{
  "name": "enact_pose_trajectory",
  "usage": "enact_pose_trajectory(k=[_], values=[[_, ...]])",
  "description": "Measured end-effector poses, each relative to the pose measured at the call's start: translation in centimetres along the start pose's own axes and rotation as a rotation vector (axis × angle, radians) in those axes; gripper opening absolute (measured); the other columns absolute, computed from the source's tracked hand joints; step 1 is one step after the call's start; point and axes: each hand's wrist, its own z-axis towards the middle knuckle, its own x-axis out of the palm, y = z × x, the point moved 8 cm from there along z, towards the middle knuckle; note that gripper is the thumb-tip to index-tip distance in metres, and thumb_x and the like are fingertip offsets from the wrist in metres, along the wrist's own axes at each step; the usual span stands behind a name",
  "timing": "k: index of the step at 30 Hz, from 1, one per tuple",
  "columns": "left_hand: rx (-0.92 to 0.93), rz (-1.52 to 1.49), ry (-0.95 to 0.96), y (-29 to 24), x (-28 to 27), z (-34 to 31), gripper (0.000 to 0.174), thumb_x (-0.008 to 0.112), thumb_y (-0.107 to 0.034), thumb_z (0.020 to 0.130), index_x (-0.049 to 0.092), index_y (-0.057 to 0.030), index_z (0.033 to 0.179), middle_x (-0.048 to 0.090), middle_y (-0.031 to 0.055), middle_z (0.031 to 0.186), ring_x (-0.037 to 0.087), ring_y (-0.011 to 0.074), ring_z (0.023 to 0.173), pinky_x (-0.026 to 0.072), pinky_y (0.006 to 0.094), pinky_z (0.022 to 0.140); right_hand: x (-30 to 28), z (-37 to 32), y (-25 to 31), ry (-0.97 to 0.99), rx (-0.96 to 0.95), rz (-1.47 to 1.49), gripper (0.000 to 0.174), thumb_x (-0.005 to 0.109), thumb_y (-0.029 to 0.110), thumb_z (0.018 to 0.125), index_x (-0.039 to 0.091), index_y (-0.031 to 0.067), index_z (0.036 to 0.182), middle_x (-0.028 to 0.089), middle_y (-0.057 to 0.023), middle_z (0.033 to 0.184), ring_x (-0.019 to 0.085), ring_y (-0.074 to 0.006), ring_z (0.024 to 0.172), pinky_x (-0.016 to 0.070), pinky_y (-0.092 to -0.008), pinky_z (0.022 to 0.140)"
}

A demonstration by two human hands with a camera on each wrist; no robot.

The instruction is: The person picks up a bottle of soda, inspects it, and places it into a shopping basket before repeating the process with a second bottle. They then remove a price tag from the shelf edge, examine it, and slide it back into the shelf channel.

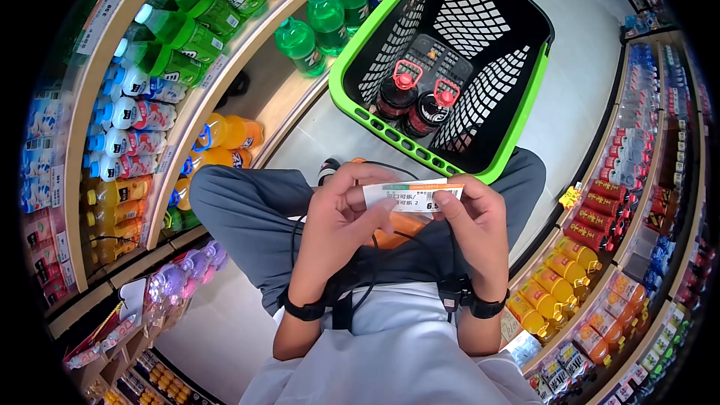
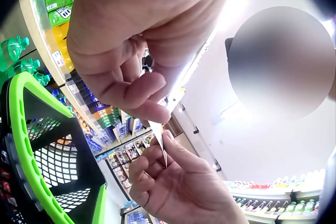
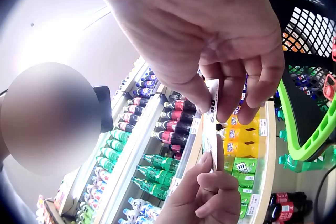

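Note:
A white paper price tag with an orange and green top strip is held up over the person's lap. The left hand pinches its left end between thumb and fingers. At the other end, the right hand grips the tag, thumb on the printed face. Edge-on, the tag shows as a thin strip between both hands in the left wrist view. Just beyond the hands stands a black shopping basket with a green rim, holding two dark cola bottles with red carry handles.
Shelves on the left carry green soda bottles and orange soda bottles. More green bottles stand beside the basket. Along the right, a shelf holds yellow juice bottles and red bottles. Dark cables hang across the lap.

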Motion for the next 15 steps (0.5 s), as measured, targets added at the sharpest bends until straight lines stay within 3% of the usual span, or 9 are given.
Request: enact_pose_trajectory(k=[10,13,15], values=[[0.03,-0.069,0.028,0.79,0.61,-0.13,0.026,0.048,0.006,0.089,0.044,-0.0009,0.115,0.065,0.0101,0.09,0.06,0.0089,0.058,0.0393,0.0177,0.049,-0.05,0.26,-0.29,-0.038,-0.054,0.044,0.012,0.069,0.005,0.085,0.058,0.0016,0.083,0.059,0.0032,0.075,0.051,0.0003,0.067,0.0376,-0.0148,0.057],[-0.041,-0.044,0.083,0.47,0.69,-0.25,0.03,0.046,0.011,0.088,0.042,-0.0002,0.116,0.06,0.0139,0.116,0.059,0.009,0.065,0.0481,0.0203,0.058,-0.15,0.29,-0.35,-0.02,-0.056,0.025,0.012,0.07,0.004,0.084,0.058,0.0012,0.084,0.059,0.003,0.075,0.051,0.0004,0.067,0.0372,-0.0145,0.056],[-0.023,-0.057,0.044,0.51,0.53,-0.16,0.029,0.048,0.008,0.088,0.043,-0.0019,0.115,0.064,0.0116,0.099,0.059,0.0084,0.06,0.0433,0.018,0.053,-0.23,0.21,-0.44,-0.021,-0.037,0.02,0.011,0.07,0.004,0.084,0.059,0.0002,0.085,0.059,0.0029,0.075,0.051,0.0004,0.067,0.0372,-0.0146,0.056]])
